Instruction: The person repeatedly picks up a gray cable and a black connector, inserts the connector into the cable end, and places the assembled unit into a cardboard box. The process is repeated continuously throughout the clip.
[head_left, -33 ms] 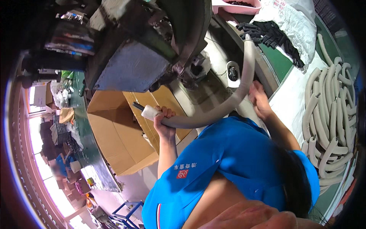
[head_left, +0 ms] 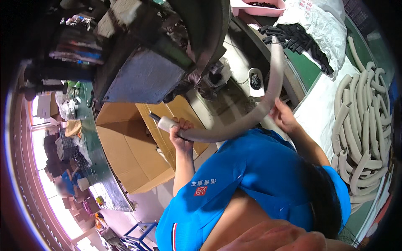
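Observation:
A long, bent tube in a grey fabric-like sleeve [head_left: 274, 71] curves across in front of my body. My left hand [head_left: 182, 136] is closed around it near its left end. Past that grip, the tube shows a pale end and a dark rod [head_left: 154, 116] sticking out. The far end narrows to a small tip over a heap of short black pieces [head_left: 303, 39]. Beside the tube's bend is my right hand [head_left: 285, 117], its fingers apart and its fingertips close to the sleeve. Whether they touch it, I cannot tell.
A large machine with a blue-grey plate [head_left: 144, 77] stands ahead on the left, above an open cardboard box [head_left: 121, 154]. Many sleeved tubes [head_left: 356, 129] lie piled at right. Near the black pieces are a white bag [head_left: 324, 25], a pink tray [head_left: 278, 11] and a small white tray [head_left: 252, 93].
The tube has shifted slightly to the right with my left hand still on it. My right hand has turned a little, with its fingers now more visibly parted.

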Tool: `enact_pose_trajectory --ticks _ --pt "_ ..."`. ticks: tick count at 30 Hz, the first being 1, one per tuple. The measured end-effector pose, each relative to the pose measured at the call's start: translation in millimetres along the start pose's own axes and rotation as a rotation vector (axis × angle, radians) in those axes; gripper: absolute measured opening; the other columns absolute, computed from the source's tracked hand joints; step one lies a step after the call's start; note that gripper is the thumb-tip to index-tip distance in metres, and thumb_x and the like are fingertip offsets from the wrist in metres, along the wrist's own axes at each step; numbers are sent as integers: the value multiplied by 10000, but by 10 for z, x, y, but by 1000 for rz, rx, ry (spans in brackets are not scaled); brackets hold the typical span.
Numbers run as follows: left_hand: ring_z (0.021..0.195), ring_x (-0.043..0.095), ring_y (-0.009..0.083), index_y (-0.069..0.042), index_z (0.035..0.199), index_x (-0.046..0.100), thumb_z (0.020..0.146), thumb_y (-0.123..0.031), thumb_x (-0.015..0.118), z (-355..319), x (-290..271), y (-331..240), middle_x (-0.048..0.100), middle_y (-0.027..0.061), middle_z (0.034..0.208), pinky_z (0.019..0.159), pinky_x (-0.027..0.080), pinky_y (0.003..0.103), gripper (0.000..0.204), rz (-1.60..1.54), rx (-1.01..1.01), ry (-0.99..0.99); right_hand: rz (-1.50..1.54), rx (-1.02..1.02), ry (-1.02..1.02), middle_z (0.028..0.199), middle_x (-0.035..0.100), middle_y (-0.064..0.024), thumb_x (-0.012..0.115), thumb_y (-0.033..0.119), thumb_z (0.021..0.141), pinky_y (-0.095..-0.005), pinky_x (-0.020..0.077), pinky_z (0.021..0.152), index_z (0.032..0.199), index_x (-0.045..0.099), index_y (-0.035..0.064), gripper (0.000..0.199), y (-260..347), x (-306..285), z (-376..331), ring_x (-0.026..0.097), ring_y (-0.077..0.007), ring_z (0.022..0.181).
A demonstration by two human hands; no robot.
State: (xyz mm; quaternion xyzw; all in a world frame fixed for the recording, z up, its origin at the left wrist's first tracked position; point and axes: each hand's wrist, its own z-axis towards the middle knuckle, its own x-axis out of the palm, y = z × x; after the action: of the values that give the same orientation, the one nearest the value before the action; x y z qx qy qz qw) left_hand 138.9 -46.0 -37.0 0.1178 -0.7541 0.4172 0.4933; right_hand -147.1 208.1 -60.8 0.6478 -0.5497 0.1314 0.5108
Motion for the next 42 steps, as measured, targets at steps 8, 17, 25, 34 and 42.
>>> enact_pose_trajectory --ticks 8,17,25,34,42 --pt "1044 571 200 7 1290 463 938 -246 546 363 37 1070 593 128 1157 939 424 363 441 1172 -400 114 -502 -136 540 902 611 -71 780 145 722 -368 481 833 977 559 52 350 -137 615 -56 597 -206 926" --pt "1146 451 235 -62 1388 174 726 -76 769 431 2194 1012 416 163 1255 950 391 368 890 900 127 957 -852 -153 587 935 610 -63 755 110 757 -328 493 774 972 566 65 291 -386 508 -122 601 -171 891" --pt "819 562 125 -121 1167 236 696 86 681 147 2114 1189 520 74 980 706 483 276 680 956 93 720 -950 -275 572 976 624 -71 759 108 745 -361 467 857 1086 572 75 391 -492 336 -177 599 -208 973" --pt "823 567 142 -118 1097 310 702 -3 723 -41 1869 991 530 63 939 693 489 296 583 834 -226 486 -807 -812 375 1243 537 -164 614 262 879 -352 411 948 1337 439 4 554 556 1009 -473 516 -241 1155" --pt "958 500 160 -107 1338 198 668 16 678 -8 1921 837 486 82 1063 810 440 293 834 975 -190 729 -1226 -1266 305 1099 513 -175 748 230 744 -414 410 888 1015 585 3 389 491 1269 -520 506 -321 1008"
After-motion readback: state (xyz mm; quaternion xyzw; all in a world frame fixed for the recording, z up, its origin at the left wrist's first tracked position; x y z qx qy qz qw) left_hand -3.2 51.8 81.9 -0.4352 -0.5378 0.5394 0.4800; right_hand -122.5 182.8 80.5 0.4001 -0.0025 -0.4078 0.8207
